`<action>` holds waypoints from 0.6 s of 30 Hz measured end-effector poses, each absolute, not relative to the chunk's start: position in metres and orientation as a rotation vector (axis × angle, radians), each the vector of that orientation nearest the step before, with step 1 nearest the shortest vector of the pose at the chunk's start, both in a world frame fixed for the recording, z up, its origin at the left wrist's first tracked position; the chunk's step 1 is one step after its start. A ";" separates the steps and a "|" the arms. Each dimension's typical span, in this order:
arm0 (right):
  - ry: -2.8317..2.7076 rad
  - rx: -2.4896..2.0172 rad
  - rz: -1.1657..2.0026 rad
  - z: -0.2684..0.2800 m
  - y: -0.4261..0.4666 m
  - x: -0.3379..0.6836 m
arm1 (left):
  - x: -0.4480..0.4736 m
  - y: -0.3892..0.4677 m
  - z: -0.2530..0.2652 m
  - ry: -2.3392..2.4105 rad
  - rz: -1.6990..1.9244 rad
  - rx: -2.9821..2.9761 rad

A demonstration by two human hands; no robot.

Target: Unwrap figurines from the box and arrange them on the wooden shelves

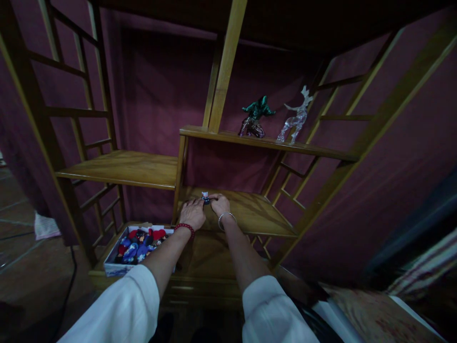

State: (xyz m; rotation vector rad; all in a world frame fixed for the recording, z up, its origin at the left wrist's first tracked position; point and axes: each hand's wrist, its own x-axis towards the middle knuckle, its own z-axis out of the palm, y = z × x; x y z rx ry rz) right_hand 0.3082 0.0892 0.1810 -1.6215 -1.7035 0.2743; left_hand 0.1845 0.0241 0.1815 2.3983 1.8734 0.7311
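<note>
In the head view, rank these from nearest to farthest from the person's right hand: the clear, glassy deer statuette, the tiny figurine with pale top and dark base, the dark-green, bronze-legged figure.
1. Tiny figurine: at the right hand's fingertips.
2. Green figure: upper shelf, left of the deer.
3. Clear deer: same shelf, farther right.

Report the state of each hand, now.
Left hand: at the small figurine; grip cannot be told.
Right hand: also at the small figurine; grip cannot be told.
</note>
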 end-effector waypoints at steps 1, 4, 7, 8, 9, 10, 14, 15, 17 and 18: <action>-1.706 -1.623 0.274 0.181 0.089 0.308 | 0.184 0.025 0.181 1.866 0.728 2.400; -1.714 -1.623 0.282 0.181 0.088 0.308 | 0.184 0.028 0.178 1.840 0.741 2.406; -1.712 -1.624 0.280 0.183 0.087 0.307 | 0.184 0.030 0.176 1.828 0.769 2.419; -1.707 -1.626 0.277 0.183 0.086 0.307 | 0.184 0.029 0.175 1.833 0.781 2.420; -1.703 -1.626 0.276 0.184 0.086 0.307 | 0.184 0.029 0.176 1.840 0.794 2.417; -1.701 -1.623 0.277 0.184 0.086 0.307 | 0.184 0.028 0.176 1.850 0.808 2.412; -1.701 -1.610 0.288 0.183 0.086 0.308 | 0.185 0.023 0.180 1.873 0.913 2.389; -1.696 -1.611 0.291 0.183 0.086 0.308 | 0.185 0.022 0.181 1.872 0.949 2.385; -1.686 -1.613 0.297 0.183 0.086 0.309 | 0.184 0.018 0.182 1.845 1.037 2.384; -1.687 -1.611 0.302 0.184 0.086 0.309 | 0.183 0.015 0.181 1.808 1.090 2.389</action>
